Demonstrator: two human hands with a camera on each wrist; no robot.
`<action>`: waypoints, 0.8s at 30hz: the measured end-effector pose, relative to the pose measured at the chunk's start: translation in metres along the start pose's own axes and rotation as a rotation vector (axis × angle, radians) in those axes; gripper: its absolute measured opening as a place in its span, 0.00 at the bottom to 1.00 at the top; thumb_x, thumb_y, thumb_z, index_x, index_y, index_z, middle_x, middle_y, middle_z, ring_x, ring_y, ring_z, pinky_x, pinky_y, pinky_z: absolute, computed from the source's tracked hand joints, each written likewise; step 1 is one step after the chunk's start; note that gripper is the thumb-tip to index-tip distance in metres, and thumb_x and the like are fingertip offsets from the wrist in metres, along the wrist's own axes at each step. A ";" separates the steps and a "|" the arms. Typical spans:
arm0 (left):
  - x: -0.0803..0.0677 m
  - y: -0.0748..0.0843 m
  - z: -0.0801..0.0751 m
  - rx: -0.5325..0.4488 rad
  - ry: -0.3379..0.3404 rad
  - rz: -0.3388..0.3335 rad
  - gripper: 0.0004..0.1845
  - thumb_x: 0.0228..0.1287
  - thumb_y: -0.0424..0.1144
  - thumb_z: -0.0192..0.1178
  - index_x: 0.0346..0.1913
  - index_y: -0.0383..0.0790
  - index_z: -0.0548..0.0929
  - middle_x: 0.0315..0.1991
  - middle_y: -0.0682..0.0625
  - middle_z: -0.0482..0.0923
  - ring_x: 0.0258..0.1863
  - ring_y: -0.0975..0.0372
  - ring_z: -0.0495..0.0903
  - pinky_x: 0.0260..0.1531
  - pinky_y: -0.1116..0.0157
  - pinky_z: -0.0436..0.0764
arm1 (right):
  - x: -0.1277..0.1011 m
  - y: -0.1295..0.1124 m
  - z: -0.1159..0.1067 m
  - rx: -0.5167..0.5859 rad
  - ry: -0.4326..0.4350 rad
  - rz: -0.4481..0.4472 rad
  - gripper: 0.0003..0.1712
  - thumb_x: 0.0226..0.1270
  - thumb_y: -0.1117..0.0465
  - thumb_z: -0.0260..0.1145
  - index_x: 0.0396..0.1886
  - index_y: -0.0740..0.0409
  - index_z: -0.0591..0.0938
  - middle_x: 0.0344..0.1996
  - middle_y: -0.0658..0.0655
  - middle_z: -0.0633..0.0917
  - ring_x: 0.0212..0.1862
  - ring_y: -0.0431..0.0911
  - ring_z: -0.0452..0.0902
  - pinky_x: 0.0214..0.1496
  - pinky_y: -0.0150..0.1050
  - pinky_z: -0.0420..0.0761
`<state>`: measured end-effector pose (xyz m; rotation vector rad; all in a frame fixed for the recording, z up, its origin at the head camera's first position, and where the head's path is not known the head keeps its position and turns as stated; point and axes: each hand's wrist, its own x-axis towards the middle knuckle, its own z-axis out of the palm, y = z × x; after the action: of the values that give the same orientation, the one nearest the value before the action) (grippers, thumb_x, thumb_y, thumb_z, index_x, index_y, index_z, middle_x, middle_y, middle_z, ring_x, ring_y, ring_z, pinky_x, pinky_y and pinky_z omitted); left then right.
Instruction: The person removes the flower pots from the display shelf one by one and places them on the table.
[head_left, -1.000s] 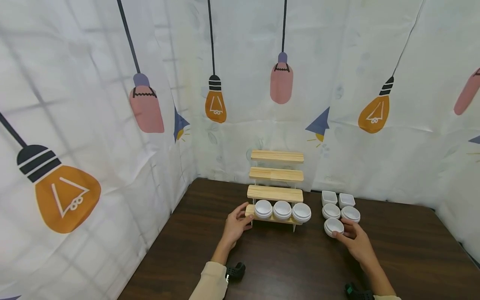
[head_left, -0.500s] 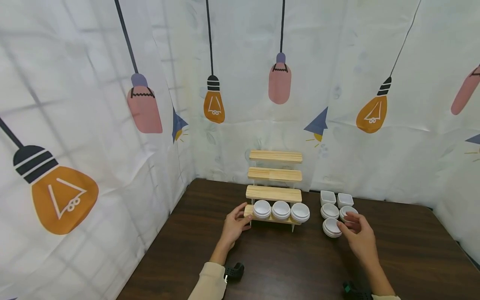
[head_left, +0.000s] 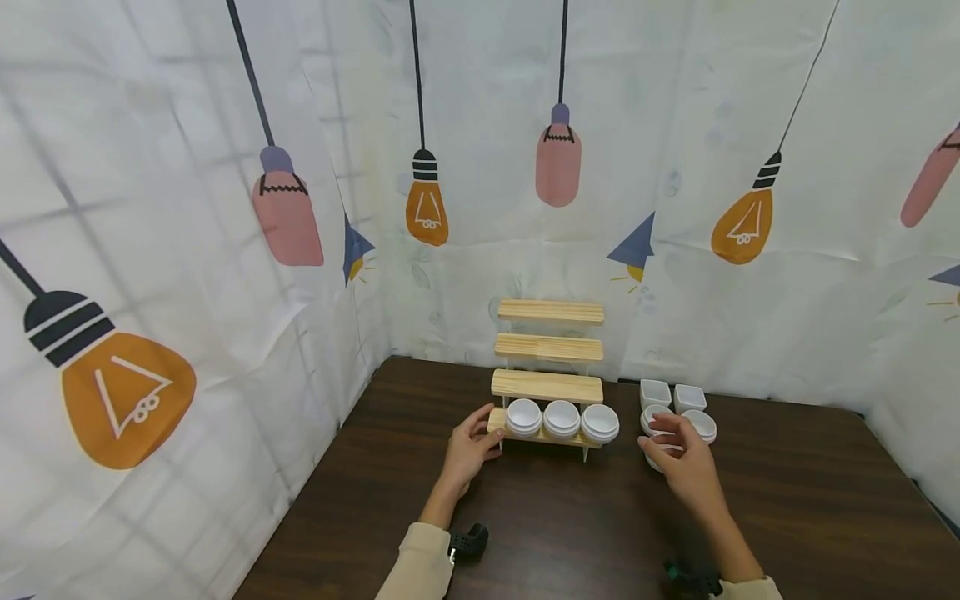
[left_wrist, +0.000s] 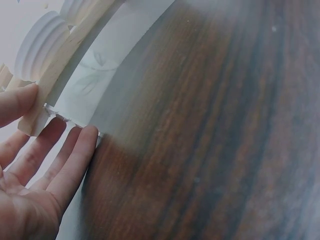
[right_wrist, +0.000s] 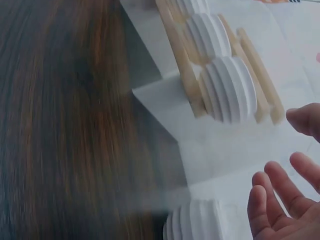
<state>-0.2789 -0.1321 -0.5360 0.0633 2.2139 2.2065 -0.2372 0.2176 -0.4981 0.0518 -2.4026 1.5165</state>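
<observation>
3 round white bowls (head_left: 562, 419) sit on the wooden rack's (head_left: 548, 387) lowest step; 5 wait beside it. Left hand (head_left: 468, 450) steadies the rack, fingers spread. Right hand (head_left: 681, 462) hovers spread, holding nothing.

You face a table (head_left: 570, 533) with a stepped rack (head_left: 549, 379) standing at its far side against the backdrop (head_left: 675, 167). On the rack's lowest step sit three round bowls (head_left: 562, 419) in a row. Your left hand (head_left: 471, 450) rests at the left end of that step, thumb on its edge. To the right of the rack lies a cluster of dishes (head_left: 678, 404), two square ones behind and round ones in front. Your right hand (head_left: 682, 467) hovers over the nearest of them.
</observation>
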 end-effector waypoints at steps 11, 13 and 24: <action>-0.016 0.028 0.001 -0.015 -0.019 0.001 0.31 0.72 0.29 0.62 0.75 0.33 0.68 0.57 0.32 0.80 0.55 0.38 0.82 0.50 0.48 0.89 | 0.009 -0.004 0.026 -0.038 -0.089 0.035 0.32 0.68 0.55 0.73 0.68 0.56 0.74 0.61 0.64 0.80 0.54 0.50 0.77 0.48 0.25 0.78; -0.016 0.028 0.001 -0.015 -0.019 0.000 0.31 0.72 0.29 0.61 0.75 0.33 0.67 0.58 0.32 0.80 0.55 0.38 0.82 0.50 0.47 0.88 | 0.010 -0.005 0.029 -0.020 -0.099 0.029 0.32 0.67 0.56 0.74 0.68 0.57 0.74 0.61 0.65 0.80 0.53 0.50 0.76 0.47 0.27 0.78; -0.016 0.027 0.001 -0.012 -0.012 0.002 0.31 0.72 0.29 0.62 0.75 0.33 0.68 0.58 0.31 0.80 0.54 0.42 0.84 0.51 0.46 0.88 | 0.016 -0.007 0.044 0.025 -0.127 0.026 0.36 0.65 0.57 0.76 0.69 0.61 0.73 0.59 0.65 0.81 0.52 0.47 0.79 0.47 0.26 0.80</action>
<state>-0.2625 -0.1317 -0.5097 0.0791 2.1952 2.2141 -0.2609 0.1771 -0.5051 0.1259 -2.4912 1.5996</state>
